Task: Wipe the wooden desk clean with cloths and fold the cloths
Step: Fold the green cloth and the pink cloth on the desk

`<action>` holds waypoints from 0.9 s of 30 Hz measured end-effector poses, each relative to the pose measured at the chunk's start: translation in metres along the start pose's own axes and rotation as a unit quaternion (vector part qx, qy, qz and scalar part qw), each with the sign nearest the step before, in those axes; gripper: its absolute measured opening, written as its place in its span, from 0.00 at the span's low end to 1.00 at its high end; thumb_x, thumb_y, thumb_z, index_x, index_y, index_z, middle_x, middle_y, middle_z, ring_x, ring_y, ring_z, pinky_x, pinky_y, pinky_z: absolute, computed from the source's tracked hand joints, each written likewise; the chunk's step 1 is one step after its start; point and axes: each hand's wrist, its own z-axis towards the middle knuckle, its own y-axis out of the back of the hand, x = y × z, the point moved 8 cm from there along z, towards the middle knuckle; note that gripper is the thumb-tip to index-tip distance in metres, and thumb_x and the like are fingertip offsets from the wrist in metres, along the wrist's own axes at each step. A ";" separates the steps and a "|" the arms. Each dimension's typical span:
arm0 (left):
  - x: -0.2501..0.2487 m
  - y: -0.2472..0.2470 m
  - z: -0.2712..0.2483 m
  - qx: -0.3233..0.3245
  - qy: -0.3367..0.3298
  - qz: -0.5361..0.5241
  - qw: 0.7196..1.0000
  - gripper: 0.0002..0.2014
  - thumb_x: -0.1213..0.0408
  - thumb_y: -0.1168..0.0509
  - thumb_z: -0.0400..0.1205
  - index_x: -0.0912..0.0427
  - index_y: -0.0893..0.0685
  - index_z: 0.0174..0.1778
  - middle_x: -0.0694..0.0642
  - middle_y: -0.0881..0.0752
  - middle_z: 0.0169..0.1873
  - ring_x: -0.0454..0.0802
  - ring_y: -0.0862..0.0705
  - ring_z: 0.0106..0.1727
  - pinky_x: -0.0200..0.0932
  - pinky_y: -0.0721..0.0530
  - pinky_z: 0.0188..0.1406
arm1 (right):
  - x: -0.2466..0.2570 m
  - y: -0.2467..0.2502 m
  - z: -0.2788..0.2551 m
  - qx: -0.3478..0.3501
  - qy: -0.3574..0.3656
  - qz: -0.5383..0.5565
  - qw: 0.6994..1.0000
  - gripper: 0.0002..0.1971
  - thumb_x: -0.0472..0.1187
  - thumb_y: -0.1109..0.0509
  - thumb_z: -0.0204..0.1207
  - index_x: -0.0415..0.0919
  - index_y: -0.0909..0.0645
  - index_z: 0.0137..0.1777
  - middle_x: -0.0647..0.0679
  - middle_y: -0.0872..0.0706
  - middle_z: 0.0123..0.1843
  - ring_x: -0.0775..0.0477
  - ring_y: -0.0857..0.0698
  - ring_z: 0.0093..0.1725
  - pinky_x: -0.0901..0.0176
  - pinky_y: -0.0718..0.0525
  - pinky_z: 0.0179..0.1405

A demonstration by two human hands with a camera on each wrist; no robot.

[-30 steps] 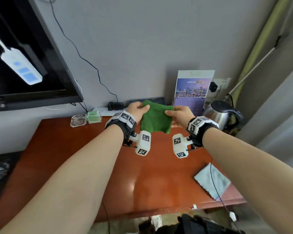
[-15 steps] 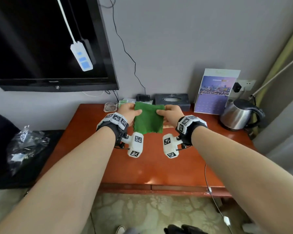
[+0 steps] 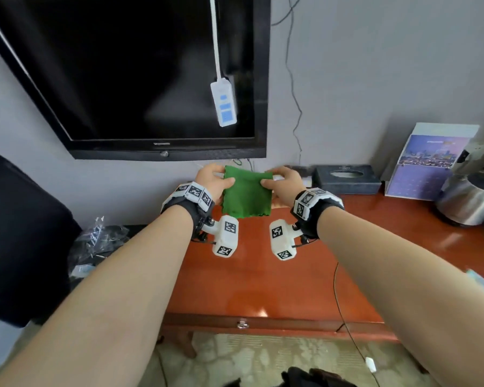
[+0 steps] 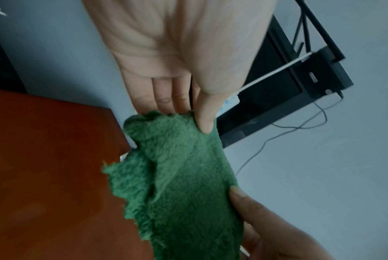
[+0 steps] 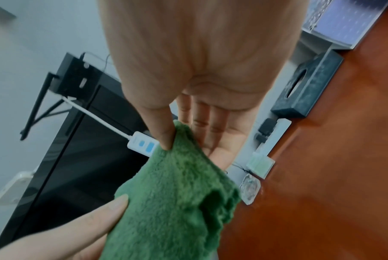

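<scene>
**Green cloth held up between both hands**

My left hand [image 3: 211, 182] pinched one upper corner of the green cloth [image 3: 246, 194], thumb pressed on the near face and fingers flat behind it. My right hand [image 3: 284, 184] pinched the opposite upper corner the same way. In the left wrist view my thumb tip dented the fleecy fabric near its top edge; in the right wrist view my right thumb did likewise. The cloth hung doubled over, a folded square with a wavy lower edge, held in the air above the back part of the wooden desk [image 3: 263, 286] and not touching it.

Beyond my hands, a black tissue box [image 3: 345, 180] stood at the wall on the desk, with a purple calendar card [image 3: 428, 163] and a steel kettle [image 3: 470, 198] farther to the right. A dark television [image 3: 140, 79] hung on the wall above, with a white power strip [image 3: 223, 103] dangling before its screen.
</scene>
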 end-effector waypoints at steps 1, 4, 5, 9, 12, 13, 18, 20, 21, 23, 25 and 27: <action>0.009 0.017 0.004 0.000 0.004 0.000 1.000 0.16 0.70 0.28 0.80 0.57 0.18 0.63 0.62 0.11 0.54 0.58 0.10 0.49 0.52 0.10 0.44 | -0.001 -0.019 0.001 0.000 0.001 -0.008 1.000 0.14 0.32 0.27 0.77 0.42 0.22 0.61 0.36 0.13 0.49 0.39 0.11 0.35 0.42 0.10 0.31; 0.039 0.063 0.012 0.006 0.019 0.002 1.000 0.17 0.71 0.29 0.81 0.58 0.19 0.65 0.59 0.13 0.53 0.55 0.13 0.49 0.46 0.15 0.41 | -0.009 -0.071 0.005 0.006 -0.008 -0.022 1.000 0.12 0.31 0.29 0.79 0.44 0.20 0.59 0.39 0.13 0.47 0.44 0.11 0.31 0.50 0.11 0.27; 0.050 0.076 0.016 0.008 0.022 0.004 1.000 0.18 0.71 0.29 0.81 0.58 0.20 0.66 0.59 0.13 0.53 0.55 0.14 0.48 0.45 0.16 0.40 | -0.014 -0.088 0.008 0.010 -0.015 -0.022 1.000 0.12 0.31 0.29 0.79 0.46 0.20 0.58 0.40 0.13 0.47 0.43 0.10 0.32 0.49 0.11 0.27; 0.100 0.112 0.035 0.021 0.063 -0.020 0.998 0.20 0.73 0.29 0.80 0.57 0.21 0.67 0.60 0.12 0.54 0.54 0.13 0.47 0.45 0.14 0.35 | -0.038 -0.140 0.024 0.018 -0.042 -0.056 0.997 0.14 0.31 0.29 0.78 0.47 0.19 0.59 0.40 0.11 0.48 0.40 0.10 0.36 0.44 0.10 0.31; 0.141 0.130 0.052 0.021 0.103 -0.045 0.993 0.23 0.77 0.27 0.78 0.57 0.21 0.67 0.59 0.12 0.51 0.57 0.11 0.51 0.54 0.10 0.41 | -0.060 -0.170 0.045 0.024 -0.060 -0.087 0.994 0.15 0.31 0.30 0.77 0.48 0.18 0.59 0.40 0.12 0.43 0.43 0.12 0.31 0.43 0.10 0.32; 0.156 0.134 0.058 0.021 0.117 -0.050 0.992 0.24 0.78 0.27 0.77 0.56 0.21 0.67 0.58 0.12 0.51 0.57 0.11 0.52 0.54 0.10 0.41 | -0.068 -0.178 0.053 0.028 -0.068 -0.094 0.993 0.15 0.30 0.30 0.77 0.48 0.18 0.59 0.41 0.12 0.41 0.45 0.13 0.28 0.44 0.10 0.31; 0.211 0.141 0.100 0.025 0.163 -0.044 0.985 0.26 0.80 0.26 0.74 0.49 0.21 0.60 0.60 0.12 0.56 0.59 0.12 0.56 0.63 0.10 0.47 | -0.113 -0.209 0.105 0.039 -0.110 -0.108 0.987 0.14 0.30 0.32 0.79 0.49 0.18 0.58 0.42 0.14 0.38 0.48 0.16 0.23 0.50 0.12 0.29; 0.233 0.142 0.122 0.027 0.179 -0.028 0.983 0.28 0.81 0.26 0.73 0.47 0.20 0.60 0.62 0.12 0.56 0.61 0.12 0.57 0.67 0.10 0.45 | -0.131 -0.218 0.126 0.042 -0.130 -0.108 0.985 0.16 0.29 0.32 0.79 0.50 0.18 0.59 0.41 0.14 0.39 0.47 0.16 0.25 0.51 0.12 0.30; 0.242 0.141 0.133 0.031 0.188 -0.016 0.982 0.29 0.82 0.26 0.72 0.46 0.20 0.61 0.62 0.12 0.55 0.62 0.12 0.56 0.67 0.10 0.44 | -0.140 -0.221 0.136 0.044 -0.141 -0.105 0.983 0.16 0.29 0.33 0.79 0.50 0.18 0.59 0.41 0.14 0.39 0.46 0.16 0.25 0.51 0.12 0.30; 0.260 0.140 0.158 0.039 0.195 0.013 0.980 0.32 0.81 0.25 0.72 0.48 0.20 0.66 0.62 0.10 0.51 0.61 0.11 0.53 0.68 0.10 0.44 | -0.156 -0.230 0.157 0.054 -0.156 -0.102 0.981 0.18 0.28 0.33 0.78 0.53 0.17 0.57 0.40 0.14 0.40 0.44 0.15 0.27 0.47 0.10 0.32; 0.272 0.137 0.185 0.045 0.193 0.044 0.979 0.34 0.79 0.24 0.70 0.48 0.21 0.69 0.60 0.09 0.48 0.60 0.10 0.51 0.66 0.11 0.48 | -0.168 -0.235 0.180 0.062 -0.165 -0.102 0.979 0.21 0.26 0.33 0.76 0.58 0.17 0.53 0.37 0.14 0.44 0.41 0.14 0.31 0.40 0.09 0.34; 0.280 0.133 0.207 0.046 0.188 0.088 0.977 0.33 0.76 0.23 0.71 0.47 0.21 0.70 0.55 0.09 0.46 0.56 0.10 0.50 0.60 0.11 0.53 | -0.177 -0.237 0.200 0.062 -0.175 -0.105 0.977 0.23 0.25 0.33 0.75 0.59 0.17 0.51 0.36 0.13 0.48 0.38 0.12 0.33 0.38 0.09 0.35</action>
